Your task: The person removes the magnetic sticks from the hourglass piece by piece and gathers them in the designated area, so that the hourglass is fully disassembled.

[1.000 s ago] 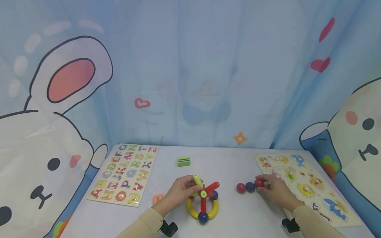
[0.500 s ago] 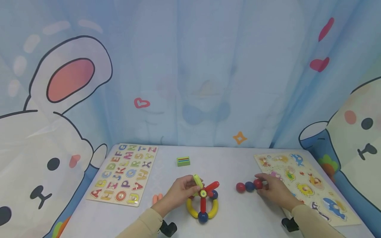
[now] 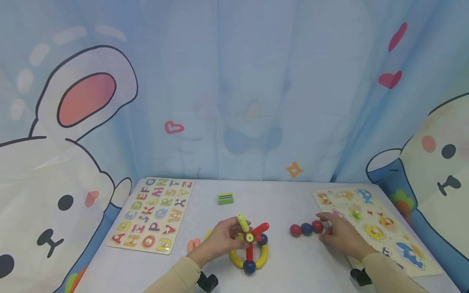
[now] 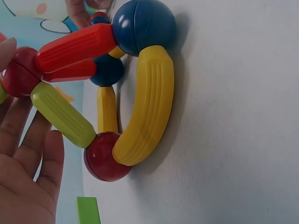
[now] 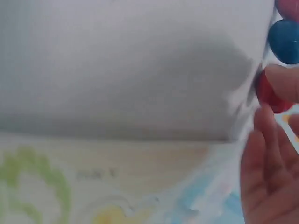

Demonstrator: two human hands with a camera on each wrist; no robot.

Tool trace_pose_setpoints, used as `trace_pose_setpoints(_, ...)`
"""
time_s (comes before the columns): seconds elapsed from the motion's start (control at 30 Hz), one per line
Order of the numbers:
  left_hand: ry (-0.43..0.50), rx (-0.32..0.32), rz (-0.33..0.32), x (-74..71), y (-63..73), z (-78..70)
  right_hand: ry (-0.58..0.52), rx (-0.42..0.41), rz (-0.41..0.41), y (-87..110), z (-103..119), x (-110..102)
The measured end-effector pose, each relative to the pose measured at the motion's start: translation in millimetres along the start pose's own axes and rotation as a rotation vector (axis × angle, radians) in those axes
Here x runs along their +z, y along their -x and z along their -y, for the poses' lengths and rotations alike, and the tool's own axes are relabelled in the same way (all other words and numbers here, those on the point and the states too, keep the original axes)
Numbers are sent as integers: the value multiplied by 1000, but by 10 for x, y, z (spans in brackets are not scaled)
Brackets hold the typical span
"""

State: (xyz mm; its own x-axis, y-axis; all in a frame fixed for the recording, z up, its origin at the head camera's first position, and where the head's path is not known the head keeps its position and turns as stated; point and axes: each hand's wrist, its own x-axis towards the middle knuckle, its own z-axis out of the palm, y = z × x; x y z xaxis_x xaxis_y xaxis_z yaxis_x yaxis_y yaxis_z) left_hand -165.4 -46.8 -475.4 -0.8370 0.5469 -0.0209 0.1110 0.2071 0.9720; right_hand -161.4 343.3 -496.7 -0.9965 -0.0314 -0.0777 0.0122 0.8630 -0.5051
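Observation:
My left hand (image 3: pixel 224 236) holds a magnetic stick-and-ball structure (image 3: pixel 249 254) at its top. In the left wrist view the thumb lies on the red ball (image 4: pixel 21 70) there, with the other fingers extended behind it. Red sticks (image 4: pixel 77 46), a yellow-green stick (image 4: pixel 63 114), blue balls (image 4: pixel 145 25) and curved yellow sticks (image 4: pixel 147 107) form the frame. My right hand (image 3: pixel 342 236) is at the right end of a row of balls: red (image 3: pixel 295 230), blue (image 3: pixel 306 229), red (image 3: pixel 317 226). Its thumb and index finger stand loosely around the end ball, which shows nearly whole.
An alphabet puzzle board (image 3: pixel 152 215) lies at the left, and an animal puzzle board (image 3: pixel 381 232) sits under and beyond the right hand. A small green block (image 3: pixel 225 198) stands toward the back. Orange pieces (image 3: pixel 194 244) lie by the left wrist. A printed curtain (image 3: pixel 253 89) hangs behind the table.
The right fingers have eased slightly away from the end red ball, while the row stays put. The left hand's fingers have shifted a little on the structure, uncovering something yellow behind the hand.

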Motion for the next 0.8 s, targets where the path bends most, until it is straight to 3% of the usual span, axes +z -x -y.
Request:
trace_pose_setpoints(0.07,-11,-5,-11,13,-12,7,0,-26,-51,33,52,-33)
trace_pose_setpoints(0.17,-40,-33,-40,34,-25,5,-108,-70,-96,75,259,-50)
trace_pose_setpoints(0.23,-59,-51,-63,43,-25,-3,-238,-101,-63,99,478,-25)
trace_pose_setpoints(0.33,-89,-77,-85,52,-21,-15,-425,-141,49,139,863,67)
trace_pose_setpoints(0.53,-135,-58,-73,58,-30,-5,-631,-220,211,232,1395,302)
trace_pose_setpoints(0.67,-145,-30,-65,49,-32,7,-719,-207,219,253,1559,427)
trace_pose_setpoints(0.8,-124,-45,-60,40,-27,12,-766,-157,174,255,1633,499)
